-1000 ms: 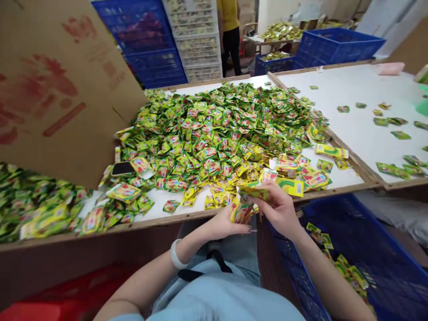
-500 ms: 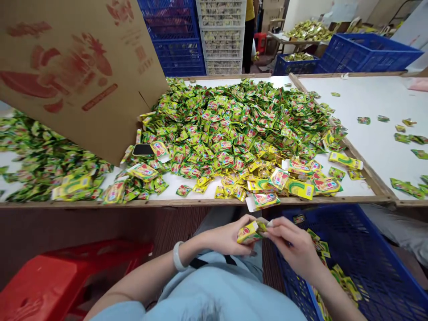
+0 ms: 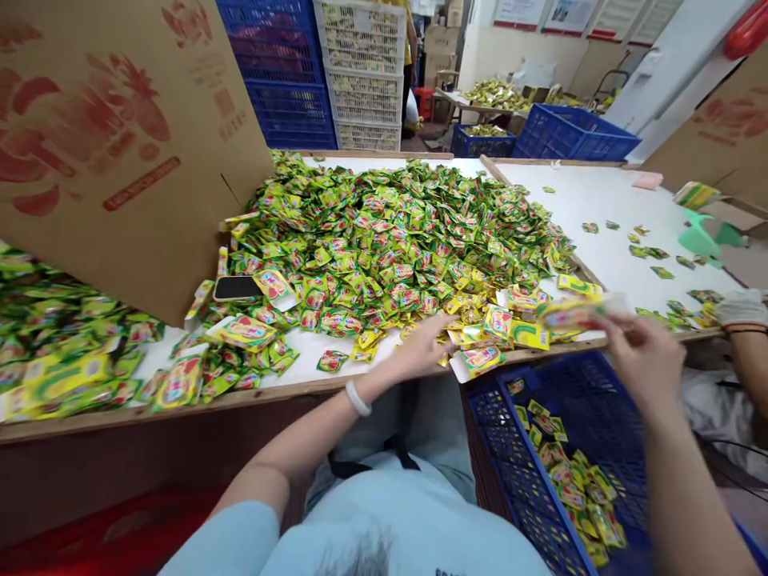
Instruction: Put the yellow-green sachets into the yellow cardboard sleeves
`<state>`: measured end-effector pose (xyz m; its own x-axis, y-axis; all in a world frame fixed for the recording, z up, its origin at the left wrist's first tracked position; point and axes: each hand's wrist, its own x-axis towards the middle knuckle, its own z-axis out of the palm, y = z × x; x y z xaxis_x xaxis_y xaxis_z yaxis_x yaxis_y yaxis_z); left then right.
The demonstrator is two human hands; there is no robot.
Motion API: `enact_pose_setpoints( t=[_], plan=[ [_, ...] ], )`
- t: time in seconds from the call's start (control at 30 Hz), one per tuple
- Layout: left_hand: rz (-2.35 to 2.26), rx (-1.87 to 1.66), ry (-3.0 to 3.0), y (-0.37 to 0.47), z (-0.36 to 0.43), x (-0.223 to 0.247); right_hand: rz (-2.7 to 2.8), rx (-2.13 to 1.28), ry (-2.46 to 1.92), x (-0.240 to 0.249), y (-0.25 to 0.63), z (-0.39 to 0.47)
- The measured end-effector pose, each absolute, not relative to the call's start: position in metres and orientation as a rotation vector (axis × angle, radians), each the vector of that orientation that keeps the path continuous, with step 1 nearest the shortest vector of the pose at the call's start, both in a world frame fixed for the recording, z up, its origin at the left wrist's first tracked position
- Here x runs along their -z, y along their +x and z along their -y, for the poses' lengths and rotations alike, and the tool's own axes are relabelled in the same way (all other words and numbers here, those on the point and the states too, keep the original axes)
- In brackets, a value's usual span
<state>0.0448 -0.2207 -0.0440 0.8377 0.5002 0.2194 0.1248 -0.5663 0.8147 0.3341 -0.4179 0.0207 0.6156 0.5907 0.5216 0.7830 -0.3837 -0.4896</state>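
Right hand (image 3: 645, 360): fingers pinch blurred carton (image 3: 570, 314) near tabletop front edge (image 3: 288, 390). Left hand (image 3: 420, 350) beside yellow packets (image 3: 462, 303), finger grip unclear; white surface (image 3: 309, 350) leftward.

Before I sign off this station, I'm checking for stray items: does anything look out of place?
Yes: what looks like a phone lies among the packets near the cardboard box, odd amid small wrapped goods.

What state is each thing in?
Packets, heaped loose
Left hand, at their edge, grip unclear
Held box, blurred, closure unclear
Right hand, gripping it
Edge box, flap open
Phone, lying, dark
Near crate, part filled
White crates, stacked
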Motion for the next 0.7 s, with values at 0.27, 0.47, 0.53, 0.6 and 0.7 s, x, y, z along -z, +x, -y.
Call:
enact_pose_setpoints(
  t=[0.27,0.47,0.53,0.6,0.7],
  plan=[
    [-1.052,-0.718,2.318,0.039,0.113,0.07,1.929,0.351,-1.924,0.034,0.208,0.338],
    [-0.907,-0.788,2.152,0.016,0.114,0.07,1.978,0.15,-2.005,0.086,0.141,0.318],
    [-0.832,-0.774,2.004,0.008,0.118,0.067,1.85,0.056,-1.917,0.078,0.143,0.318],
    [-0.747,-0.715,1.894,0.001,0.127,0.063,1.665,-0.072,-1.786,0.065,0.143,0.316],
    [-0.641,-0.542,1.723,-0.007,0.145,0.055,1.46,-0.233,-1.652,0.048,0.139,0.31]
  ],
)
